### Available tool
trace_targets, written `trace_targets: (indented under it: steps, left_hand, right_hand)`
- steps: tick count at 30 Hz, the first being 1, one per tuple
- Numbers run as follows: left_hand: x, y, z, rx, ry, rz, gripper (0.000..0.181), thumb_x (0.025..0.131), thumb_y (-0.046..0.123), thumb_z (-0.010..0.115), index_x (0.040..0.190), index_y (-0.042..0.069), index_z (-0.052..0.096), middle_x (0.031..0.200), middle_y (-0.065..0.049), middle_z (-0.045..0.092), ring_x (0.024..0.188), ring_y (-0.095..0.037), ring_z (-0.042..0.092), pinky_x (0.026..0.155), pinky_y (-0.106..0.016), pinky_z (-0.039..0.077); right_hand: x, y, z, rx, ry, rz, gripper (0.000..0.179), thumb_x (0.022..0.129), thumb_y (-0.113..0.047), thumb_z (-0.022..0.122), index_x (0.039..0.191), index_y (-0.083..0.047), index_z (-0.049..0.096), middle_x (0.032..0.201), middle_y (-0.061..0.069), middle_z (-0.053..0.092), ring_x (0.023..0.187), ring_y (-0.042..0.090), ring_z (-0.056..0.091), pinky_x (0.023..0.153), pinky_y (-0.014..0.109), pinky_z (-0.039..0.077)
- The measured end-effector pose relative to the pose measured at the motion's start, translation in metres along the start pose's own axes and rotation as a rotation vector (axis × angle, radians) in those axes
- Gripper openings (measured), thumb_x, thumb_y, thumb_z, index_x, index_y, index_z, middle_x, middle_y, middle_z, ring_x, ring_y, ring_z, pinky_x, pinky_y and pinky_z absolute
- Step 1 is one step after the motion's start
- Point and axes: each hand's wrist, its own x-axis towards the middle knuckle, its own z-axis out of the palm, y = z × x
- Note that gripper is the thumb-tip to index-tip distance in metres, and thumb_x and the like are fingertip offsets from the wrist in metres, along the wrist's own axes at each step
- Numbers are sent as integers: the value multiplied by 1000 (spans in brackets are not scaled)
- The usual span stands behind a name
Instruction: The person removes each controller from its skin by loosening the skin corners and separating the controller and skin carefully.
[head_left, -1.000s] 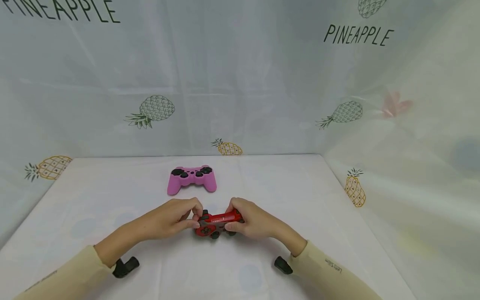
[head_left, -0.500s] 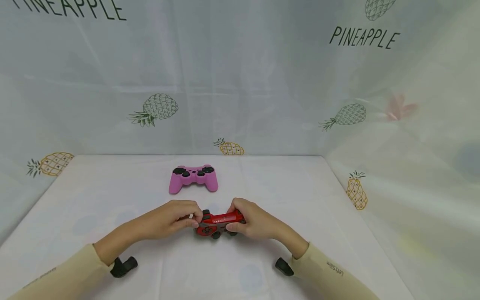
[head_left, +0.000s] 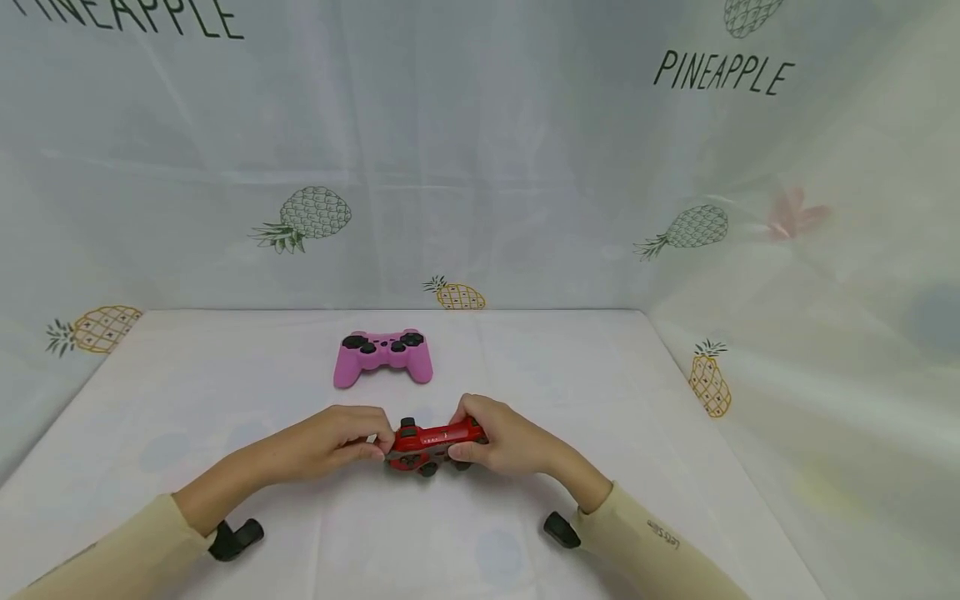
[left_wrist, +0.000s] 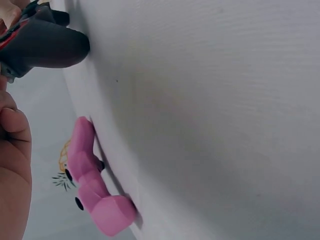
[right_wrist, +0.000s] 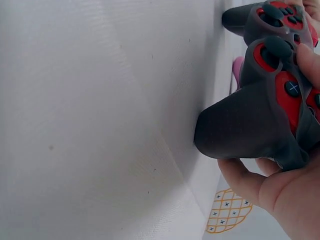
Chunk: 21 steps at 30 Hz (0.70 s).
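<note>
A red game controller [head_left: 442, 436] with a dark grey rubbery cover over its handles is held between both hands, near the middle of the table. At its left end, the left hand [head_left: 341, 440] pinches the edge with curled fingers; whether it has the cover or the controller itself cannot be told. My right hand [head_left: 502, 437] grips the other end, thumb on the near face and fingers behind. In the right wrist view the dark cover [right_wrist: 240, 125] wraps the handle and looks loose along its edge by the buttons. The left wrist view shows a covered handle [left_wrist: 57, 45] beyond the fingers.
Behind the hands, a pink game controller [head_left: 384, 358] with black buttons lies on the white-covered table [head_left: 570, 367]. A pineapple-printed curtain [head_left: 487, 150] hangs along the back and right. Black wrist devices [head_left: 236, 540] sit below both sleeves.
The left hand has shifted slightly left, still pinching the controller's left end. The right hand keeps nearly the same grip. The pink controller stays put.
</note>
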Motion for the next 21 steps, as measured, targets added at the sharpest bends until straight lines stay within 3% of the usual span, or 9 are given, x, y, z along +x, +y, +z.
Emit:
trace_targets:
  steps: [14, 21]
  left_hand:
    - [-6, -2, -1, 13, -46, 30, 5, 106, 22, 64, 105, 19, 68, 100, 14, 61, 91, -1, 57, 78, -20, 50]
    - [-9, -2, 2, 40, -40, 71, 5, 106, 17, 65, 106, 22, 67, 101, 14, 61, 93, 0, 58, 79, -20, 51]
  right_hand:
    - [1, 1, -1, 15, -21, 6, 23, 101, -23, 76, 115, -19, 58, 105, -10, 66, 96, 7, 61, 82, 28, 52]
    - [2, 1, -3, 4, -39, 15, 24, 101, -23, 76, 116, -20, 58, 103, -12, 65, 94, 8, 61, 80, 28, 51]
